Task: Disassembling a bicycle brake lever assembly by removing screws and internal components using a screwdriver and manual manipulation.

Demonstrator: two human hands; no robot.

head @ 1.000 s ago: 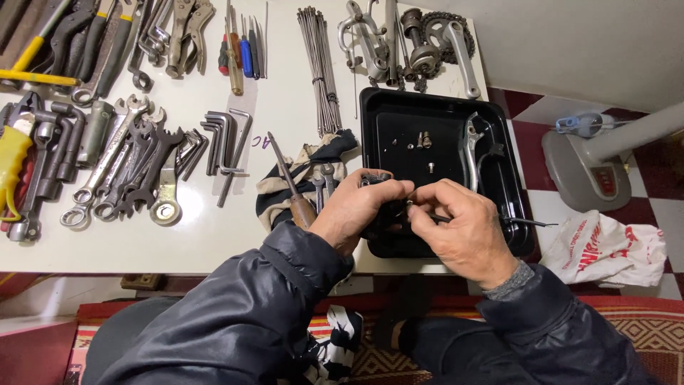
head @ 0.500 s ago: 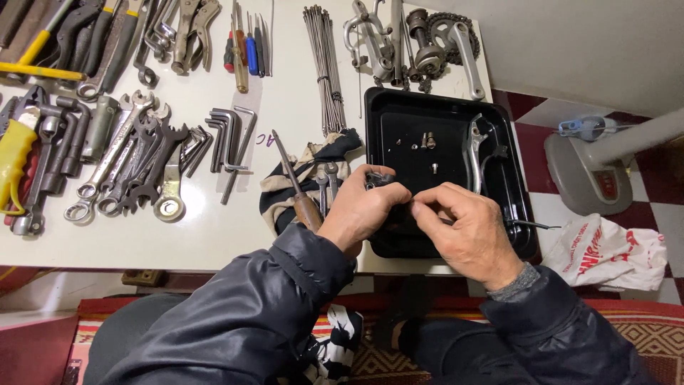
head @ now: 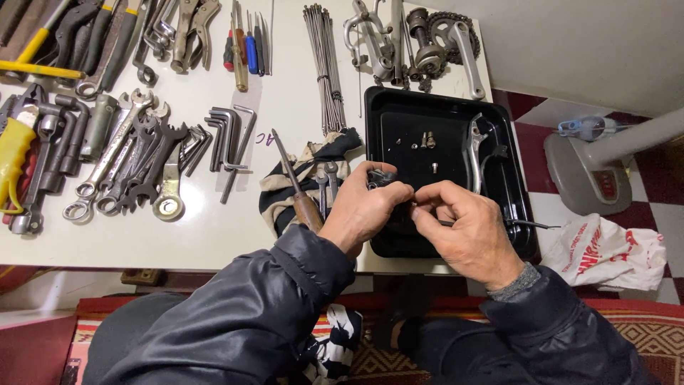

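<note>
both hands barely shifted: left hand [head: 367, 210] and right hand [head: 467, 228] still pinch a small black part [head: 382, 176] over the black tray [head: 399, 246].

White surface [head: 214, 235]: wrenches [head: 128, 164], hex keys [head: 229, 135], screwdrivers [head: 246, 46], spoke bundle [head: 324, 68], crankset [head: 445, 43], striped rag [head: 303, 182], black tray [head: 445, 107] at right edge.

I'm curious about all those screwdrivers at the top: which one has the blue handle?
The small blue-handled screwdriver, lying between the red-handled screwdriver and the thin dark ones; it alone is blue.
</note>
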